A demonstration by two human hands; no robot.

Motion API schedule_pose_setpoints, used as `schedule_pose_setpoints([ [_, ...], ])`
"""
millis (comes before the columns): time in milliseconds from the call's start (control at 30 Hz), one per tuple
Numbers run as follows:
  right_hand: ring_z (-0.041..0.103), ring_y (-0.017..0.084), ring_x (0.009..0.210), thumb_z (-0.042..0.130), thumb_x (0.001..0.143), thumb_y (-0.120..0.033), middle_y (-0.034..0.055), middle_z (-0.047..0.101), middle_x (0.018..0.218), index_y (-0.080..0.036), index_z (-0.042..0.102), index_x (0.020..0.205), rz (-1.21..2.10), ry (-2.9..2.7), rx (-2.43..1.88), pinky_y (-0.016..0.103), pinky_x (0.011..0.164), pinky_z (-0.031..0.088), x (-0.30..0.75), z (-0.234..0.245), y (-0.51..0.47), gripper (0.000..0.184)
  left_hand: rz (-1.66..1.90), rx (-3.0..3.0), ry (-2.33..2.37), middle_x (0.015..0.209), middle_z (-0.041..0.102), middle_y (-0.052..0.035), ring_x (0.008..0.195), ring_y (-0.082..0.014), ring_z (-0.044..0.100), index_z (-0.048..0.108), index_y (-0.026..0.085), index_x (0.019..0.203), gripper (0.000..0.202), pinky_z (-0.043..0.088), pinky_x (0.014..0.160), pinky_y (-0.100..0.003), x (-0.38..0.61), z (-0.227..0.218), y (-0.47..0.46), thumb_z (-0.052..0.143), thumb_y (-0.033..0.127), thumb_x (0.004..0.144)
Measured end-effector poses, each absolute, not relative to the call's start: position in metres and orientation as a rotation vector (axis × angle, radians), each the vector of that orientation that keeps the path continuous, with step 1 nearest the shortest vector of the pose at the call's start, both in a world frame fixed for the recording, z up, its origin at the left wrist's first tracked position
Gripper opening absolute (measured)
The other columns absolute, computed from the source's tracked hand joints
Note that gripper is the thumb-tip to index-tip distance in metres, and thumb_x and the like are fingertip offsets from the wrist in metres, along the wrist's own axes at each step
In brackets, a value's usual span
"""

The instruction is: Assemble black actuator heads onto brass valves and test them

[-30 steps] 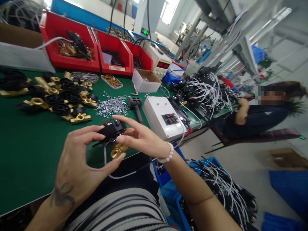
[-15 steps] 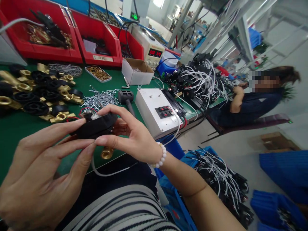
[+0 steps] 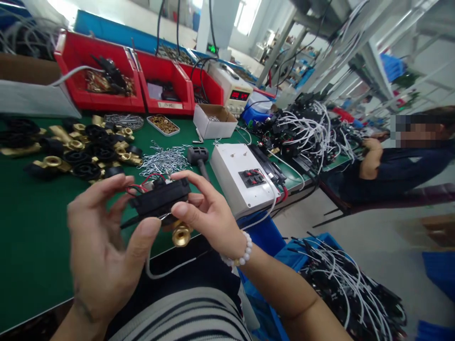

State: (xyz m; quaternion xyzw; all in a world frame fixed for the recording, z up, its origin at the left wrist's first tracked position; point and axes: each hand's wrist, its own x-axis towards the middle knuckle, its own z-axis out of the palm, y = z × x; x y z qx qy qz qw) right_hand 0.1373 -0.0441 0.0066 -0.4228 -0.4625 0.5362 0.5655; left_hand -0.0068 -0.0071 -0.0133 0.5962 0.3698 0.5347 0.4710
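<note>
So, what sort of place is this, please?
Probably a factory assembly workshop: a green workbench holds piled brass-and-black fittings, red bins stand behind them, and a blue crate holds cabled black units.

Left hand and right hand bare, forearms bare too. Bracelet on the right wrist: round whitish beads, one yellowish. Dark mark near the left wrist, blurred, shape unclear. Top off-white, dark stripes curving across front. Lap: near-black cloth.
</note>
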Motion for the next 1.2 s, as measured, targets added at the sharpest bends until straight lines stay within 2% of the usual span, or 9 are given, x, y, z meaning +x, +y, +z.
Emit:
schedule_pose_setpoints([
  [67, 0.067, 0.015, 0.078, 0.068, 0.084, -0.050, -0.0023, 0.066, 0.090, -0.029, 0.048, 0.128, 1.243, -1.255, -1.057, 0.027, 0.073, 0.057, 0.145, 0.017, -0.045, 0.053, 1.033, 1.177, 0.763, 0.128, 0.056, -0.0074, 0.120, -0.0247, 0.054, 0.053, 0.020, 0.128, 0.046, 0.049, 0.100, -0.037, -0.002, -0.010, -0.005, 0.061, 0.043, 0.089],
  [133, 0.068, 0.016, 0.077, 0.063, 0.089, -0.046, -0.0011, 0.069, 0.086, -0.025, 0.054, 0.129, 1.069, -1.513, -1.238, 0.028, 0.073, 0.056, 0.168, 0.033, -0.041, 0.046, 0.823, 0.950, 0.679, 0.122, 0.061, -0.0107, 0.111, -0.0273, 0.060, 0.055, 0.016, 0.124, 0.047, 0.055, 0.089, -0.037, 0.002, -0.009, -0.003, 0.060, 0.048, 0.089],
  [300, 0.067, 0.019, 0.085, 0.068, 0.084, -0.034, 0.0038, 0.071, 0.086, -0.020, 0.070, 0.107, 0.030, -1.593, -1.706, 0.034, 0.085, 0.051, 0.273, 0.055, 0.001, 0.027, 0.776, 0.824, 0.661, 0.106, 0.068, -0.0140, 0.095, -0.0286, 0.067, 0.061, 0.011, 0.113, 0.057, 0.059, 0.074, -0.034, 0.000, -0.009, -0.002, 0.068, 0.057, 0.080],
  [500, 0.065, 0.022, 0.085, 0.075, 0.069, -0.040, 0.0061, 0.073, 0.092, -0.018, 0.074, 0.091, 0.658, -1.626, -1.932, 0.037, 0.084, 0.049, 0.340, 0.028, 0.039, 0.031, 0.770, 0.826, 0.548, 0.108, 0.067, -0.0162, 0.092, -0.0279, 0.068, 0.056, 0.010, 0.121, 0.062, 0.059, 0.071, -0.033, -0.002, -0.003, -0.004, 0.068, 0.057, 0.081],
  [667, 0.057, 0.017, 0.065, 0.071, 0.072, -0.045, 0.0014, 0.064, 0.063, -0.017, 0.071, 0.080, 0.554, -1.542, -1.927, 0.032, 0.069, 0.046, 0.327, 0.018, 0.039, 0.029, 0.819, 0.881, 0.504, 0.111, 0.067, -0.0096, 0.093, -0.0209, 0.069, 0.055, 0.017, 0.121, 0.053, 0.057, 0.079, -0.026, -0.006, -0.009, -0.005, 0.070, 0.051, 0.083],
  [767, 0.057, 0.016, 0.064, 0.071, 0.072, -0.043, 0.0021, 0.065, 0.067, -0.017, 0.070, 0.080, 0.501, -1.517, -1.934, 0.031, 0.068, 0.046, 0.321, 0.017, 0.039, 0.028, 0.837, 0.963, 0.486, 0.112, 0.068, -0.0039, 0.097, -0.0157, 0.067, 0.054, 0.023, 0.122, 0.049, 0.053, 0.086, -0.020, -0.010, -0.005, -0.010, 0.073, 0.044, 0.082],
  [967, 0.060, 0.018, 0.067, 0.072, 0.073, -0.042, 0.0043, 0.068, 0.073, -0.017, 0.071, 0.080, 0.426, -1.509, -1.940, 0.034, 0.070, 0.050, 0.325, 0.017, 0.042, 0.026, 0.925, 1.007, 0.572, 0.104, 0.071, -0.0001, 0.092, -0.0136, 0.069, 0.053, 0.023, 0.115, 0.047, 0.052, 0.079, -0.015, -0.012, 0.015, -0.023, 0.080, 0.031, 0.077],
  [1133, 0.066, 0.022, 0.088, 0.072, 0.080, -0.038, 0.0043, 0.070, 0.093, -0.024, 0.071, 0.102, 0.155, -1.467, -1.587, 0.039, 0.085, 0.054, 0.282, 0.039, 0.012, 0.026, 0.904, 1.053, 0.585, 0.115, 0.068, -0.0066, 0.101, -0.0207, 0.066, 0.055, 0.021, 0.123, 0.053, 0.052, 0.086, -0.024, -0.013, 0.002, -0.016, 0.072, 0.049, 0.082],
  [1200, 0.062, 0.023, 0.110, 0.070, 0.085, -0.037, 0.0030, 0.067, 0.114, -0.031, 0.066, 0.116, 0.362, -1.508, -1.312, 0.041, 0.097, 0.051, 0.243, 0.045, -0.013, 0.032, 0.918, 1.011, 0.609, 0.121, 0.065, -0.0088, 0.108, -0.0242, 0.063, 0.056, 0.020, 0.125, 0.056, 0.049, 0.093, -0.029, -0.012, -0.004, -0.013, 0.065, 0.057, 0.084],
])
